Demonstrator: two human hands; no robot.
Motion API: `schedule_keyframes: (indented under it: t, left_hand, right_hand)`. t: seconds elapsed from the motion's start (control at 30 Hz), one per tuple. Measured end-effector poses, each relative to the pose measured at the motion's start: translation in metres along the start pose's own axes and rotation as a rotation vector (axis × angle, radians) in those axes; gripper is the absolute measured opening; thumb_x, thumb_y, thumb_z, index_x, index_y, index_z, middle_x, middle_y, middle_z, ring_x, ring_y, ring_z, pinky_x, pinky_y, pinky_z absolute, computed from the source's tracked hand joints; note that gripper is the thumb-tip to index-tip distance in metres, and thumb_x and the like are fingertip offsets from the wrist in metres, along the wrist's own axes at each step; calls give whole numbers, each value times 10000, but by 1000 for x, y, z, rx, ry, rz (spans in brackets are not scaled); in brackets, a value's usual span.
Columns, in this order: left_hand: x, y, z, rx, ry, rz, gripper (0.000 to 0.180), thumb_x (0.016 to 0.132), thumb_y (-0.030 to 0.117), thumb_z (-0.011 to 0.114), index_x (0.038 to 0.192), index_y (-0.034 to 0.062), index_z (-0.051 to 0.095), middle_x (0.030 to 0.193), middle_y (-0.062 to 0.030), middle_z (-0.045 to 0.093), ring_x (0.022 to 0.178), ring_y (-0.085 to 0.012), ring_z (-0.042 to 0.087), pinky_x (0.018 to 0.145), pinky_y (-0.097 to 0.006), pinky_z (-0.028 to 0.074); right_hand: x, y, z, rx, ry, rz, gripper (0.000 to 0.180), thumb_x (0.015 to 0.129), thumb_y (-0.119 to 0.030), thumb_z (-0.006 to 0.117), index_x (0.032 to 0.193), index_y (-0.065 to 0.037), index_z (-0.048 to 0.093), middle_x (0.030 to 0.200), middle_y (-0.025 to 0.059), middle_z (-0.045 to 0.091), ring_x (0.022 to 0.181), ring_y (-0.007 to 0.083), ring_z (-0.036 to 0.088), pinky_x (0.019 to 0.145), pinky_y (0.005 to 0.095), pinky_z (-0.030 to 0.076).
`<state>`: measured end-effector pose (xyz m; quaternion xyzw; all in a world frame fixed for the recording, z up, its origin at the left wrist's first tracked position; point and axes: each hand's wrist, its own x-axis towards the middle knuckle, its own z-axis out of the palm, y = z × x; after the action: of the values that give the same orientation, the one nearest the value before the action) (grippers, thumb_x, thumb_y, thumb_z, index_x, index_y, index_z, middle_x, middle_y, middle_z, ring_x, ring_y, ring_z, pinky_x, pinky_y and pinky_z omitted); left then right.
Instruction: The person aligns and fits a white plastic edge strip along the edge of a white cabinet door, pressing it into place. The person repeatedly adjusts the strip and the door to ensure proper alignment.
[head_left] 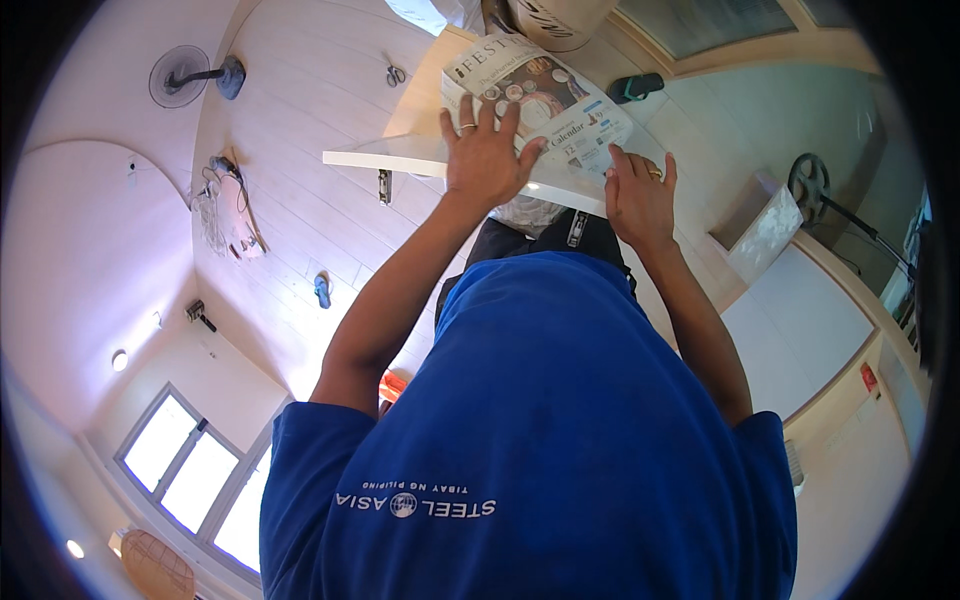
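A printed newspaper sheet (530, 75) lies across a pale board (385, 160) in front of me. Metal hinges (385, 188) stick out below the board's near edge, one towards each end. My left hand (487, 155) rests flat on the near left part of the newspaper, its fingers spread. At the newspaper's near right corner is my right hand (641, 197), fingers apart and slightly bent. Nothing shows in its grasp, and whether its fingertips touch the paper or the board edge is hard to tell.
Scissors (395, 74) lie on the floor beyond the board. A dark slipper (636, 88) is to the right, a blue one (321, 290) to the left. A fan (205, 77) and a corded tool pile (235, 210) stand left. A large pale panel (800, 310) is at right.
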<state>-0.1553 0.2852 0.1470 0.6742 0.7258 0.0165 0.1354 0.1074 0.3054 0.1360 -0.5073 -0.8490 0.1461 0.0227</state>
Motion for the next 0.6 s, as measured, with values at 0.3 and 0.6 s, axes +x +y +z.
schedule_keyframes:
  t: [0.3, 0.6]
  left_hand:
    - [2, -123, -9, 110, 95, -191, 754, 1092, 679, 436, 1610, 138, 517, 1568, -220, 538, 1606, -490, 263, 1263, -759, 136]
    - [12, -211, -21, 111, 199, -422, 742, 1094, 675, 426, 1588, 133, 537, 1572, -199, 560, 1597, -472, 291, 1274, -741, 120]
  right_hand:
    - [-2, 4, 5, 1, 46, -16, 426, 1060, -232, 553, 1448, -74, 633, 1191, 104, 737, 1190, 296, 680, 1262, 651, 252]
    - [6, 10, 5, -28, 17, -32, 424, 1058, -242, 543, 1439, -81, 633, 1201, 115, 739, 1182, 312, 690, 1241, 682, 265]
